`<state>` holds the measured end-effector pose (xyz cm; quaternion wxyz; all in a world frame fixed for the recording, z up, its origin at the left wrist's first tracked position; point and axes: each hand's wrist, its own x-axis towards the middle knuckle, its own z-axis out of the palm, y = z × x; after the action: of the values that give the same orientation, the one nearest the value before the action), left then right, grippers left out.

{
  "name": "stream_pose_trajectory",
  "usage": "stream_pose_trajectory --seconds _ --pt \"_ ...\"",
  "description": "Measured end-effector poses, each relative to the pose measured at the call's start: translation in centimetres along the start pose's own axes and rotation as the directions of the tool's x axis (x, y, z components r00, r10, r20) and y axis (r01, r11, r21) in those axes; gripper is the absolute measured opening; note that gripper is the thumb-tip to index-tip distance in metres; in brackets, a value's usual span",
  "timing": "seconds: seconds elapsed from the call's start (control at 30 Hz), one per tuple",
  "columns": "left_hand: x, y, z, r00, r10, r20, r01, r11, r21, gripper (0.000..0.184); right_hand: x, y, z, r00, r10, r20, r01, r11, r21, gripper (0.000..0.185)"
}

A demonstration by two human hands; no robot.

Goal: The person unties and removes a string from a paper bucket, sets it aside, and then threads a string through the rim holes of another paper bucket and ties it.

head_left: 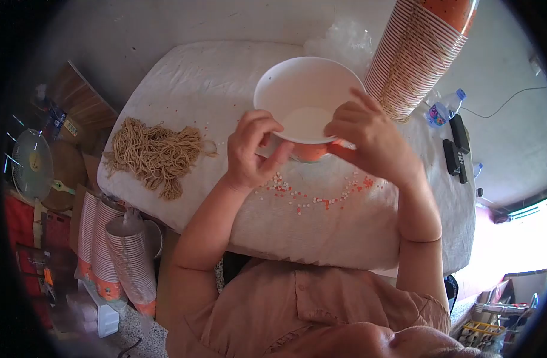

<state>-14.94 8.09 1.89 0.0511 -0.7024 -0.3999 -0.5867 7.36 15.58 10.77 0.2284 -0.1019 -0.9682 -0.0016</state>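
A paper bucket (309, 89) with a white inside and an orange printed outer wall tilts toward me over the table. My left hand (252, 149) grips its near left rim, fingertips at the edge and thumb against the outside. On the near right rim, my right hand (372, 137) has its fingers curled over the edge and its thumb below. Whether a cord is between the fingers I cannot make out. Beneath the bucket, small white and orange paper dots (327, 200) lie scattered. Left of it sits a heap of tan cords (157, 152).
A tall stack of nested paper buckets (413, 59) with cords along it rises at the back right. Beside it are a plastic bottle (445, 110) and black objects (455, 152). More stacked buckets (130, 256) stand at the lower left, near a fan (31, 164). A pale cloth (225, 77) covers the table.
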Motion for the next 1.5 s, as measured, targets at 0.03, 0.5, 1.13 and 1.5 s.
stream_pose_trajectory --seconds 0.03,0.5,1.13,1.5 --pt "0.2 -0.4 -0.4 1.000 -0.016 -0.026 0.016 1.000 -0.001 0.027 -0.4 0.7 -0.3 0.998 0.047 -0.036 -0.049 0.996 -0.068 0.012" --pt "0.5 0.6 0.4 0.993 0.078 -0.089 -0.068 0.992 0.107 0.032 0.2 0.8 0.6 0.995 0.089 -0.050 -0.077 0.977 0.200 0.016" --pt "0.2 2.2 1.3 0.989 0.134 -0.063 -0.127 0.986 0.107 0.042 0.4 -0.9 0.2 0.990 0.140 0.003 -0.138 0.969 0.207 0.008" --pt "-5.9 1.3 -8.0 0.910 -0.369 0.188 0.212 0.806 0.553 0.011 0.5 -0.5 1.4 0.983 0.183 -0.013 -0.177 0.966 0.188 0.006"
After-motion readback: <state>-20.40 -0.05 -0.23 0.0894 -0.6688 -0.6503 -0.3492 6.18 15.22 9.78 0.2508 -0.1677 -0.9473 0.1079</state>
